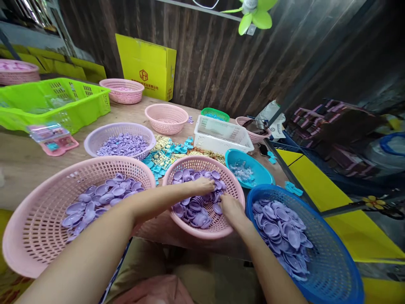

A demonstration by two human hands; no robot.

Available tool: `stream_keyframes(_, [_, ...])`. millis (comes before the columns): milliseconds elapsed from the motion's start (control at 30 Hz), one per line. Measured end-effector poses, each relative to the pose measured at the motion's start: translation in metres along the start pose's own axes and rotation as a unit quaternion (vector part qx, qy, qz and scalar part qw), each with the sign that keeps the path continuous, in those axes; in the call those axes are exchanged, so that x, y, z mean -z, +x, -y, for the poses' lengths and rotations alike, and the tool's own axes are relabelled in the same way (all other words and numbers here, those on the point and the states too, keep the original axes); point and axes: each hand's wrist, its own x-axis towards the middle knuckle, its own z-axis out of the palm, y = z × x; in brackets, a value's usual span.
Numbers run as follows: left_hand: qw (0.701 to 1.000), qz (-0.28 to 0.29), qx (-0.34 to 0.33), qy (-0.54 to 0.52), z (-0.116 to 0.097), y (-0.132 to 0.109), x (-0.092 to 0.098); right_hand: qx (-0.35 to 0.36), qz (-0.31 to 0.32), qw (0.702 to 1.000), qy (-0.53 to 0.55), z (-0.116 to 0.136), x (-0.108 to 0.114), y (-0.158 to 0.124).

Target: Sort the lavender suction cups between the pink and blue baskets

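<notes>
Both my hands reach into a small pink basket point(207, 231) filled with purple shell-shaped plastic pieces point(194, 209). My left hand point(204, 185) lies over the pieces near the basket's middle, fingers curled down among them. My right hand point(230, 208) rests at the right rim, fingers bent into the pile. What either hand grips is hidden by the fingers. A large pink basket point(34, 228) to the left and a blue basket point(335, 270) to the right hold more of the same purple shells.
Further back stand a lilac basket point(95, 139) of small purple parts, loose teal and yellow pieces point(164, 156), a white crate point(221, 135), a teal bowl point(262, 169), empty pink baskets, a green crate point(79, 109) and a yellow box point(148, 67).
</notes>
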Motion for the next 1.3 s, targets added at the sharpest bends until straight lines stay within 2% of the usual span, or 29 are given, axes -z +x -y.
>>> stream_keyframes(100, [1.000,-0.005,0.007,0.002,-0.004,0.004,0.001,-0.017,0.078,0.994,-0.077,0.014,-0.001,0.011])
stream_keyframes(367, [1.000,0.000,-0.002,-0.020,0.007,0.005,-0.004,0.024,0.110,0.991,-0.068,0.012,-0.012,0.015])
stream_keyframes(467, [0.999,-0.005,0.003,-0.039,0.011,0.006,-0.005,0.030,0.101,0.994,-0.040,0.008,-0.013,0.017])
stream_keyframes(533, [0.998,-0.011,0.013,-0.055,0.013,0.006,-0.002,0.030,0.068,0.997,0.000,0.002,-0.012,0.018])
stream_keyframes(600, [0.997,-0.021,0.026,-0.071,0.015,0.007,0.004,0.029,0.009,0.996,0.086,-0.004,-0.010,0.017])
stream_keyframes(700, [0.994,-0.038,0.040,-0.091,0.015,0.009,0.016,0.011,-0.081,0.971,0.223,-0.012,-0.004,0.013])
stream_keyframes(800, [0.987,-0.060,0.049,-0.140,0.011,0.006,0.031,-0.022,-0.135,0.952,0.275,-0.017,0.002,0.006])
stream_keyframes(900, [0.975,-0.022,0.068,-0.211,0.004,-0.002,0.046,-0.026,-0.162,0.931,0.325,-0.016,0.004,0.000])
stream_keyframes(1000, [0.940,0.030,0.116,-0.319,-0.004,-0.011,0.051,-0.015,-0.160,0.913,0.376,-0.012,0.003,-0.003])
stream_keyframes(1100, [0.867,0.047,0.143,-0.474,-0.008,-0.017,0.046,-0.015,-0.150,0.906,0.395,-0.008,0.002,-0.004])
stream_keyframes(1200, [0.762,0.059,0.100,-0.637,-0.008,-0.020,0.038,-0.021,-0.155,0.906,0.394,-0.006,0.002,-0.004])
stream_keyframes(1233, [0.739,0.063,0.081,-0.666,-0.008,-0.021,0.036,-0.021,-0.157,0.905,0.395,-0.006,0.002,-0.004])
stream_keyframes(1300, [0.726,0.061,0.062,-0.682,-0.009,-0.022,0.036,-0.016,-0.157,0.900,0.406,-0.008,0.001,-0.003])
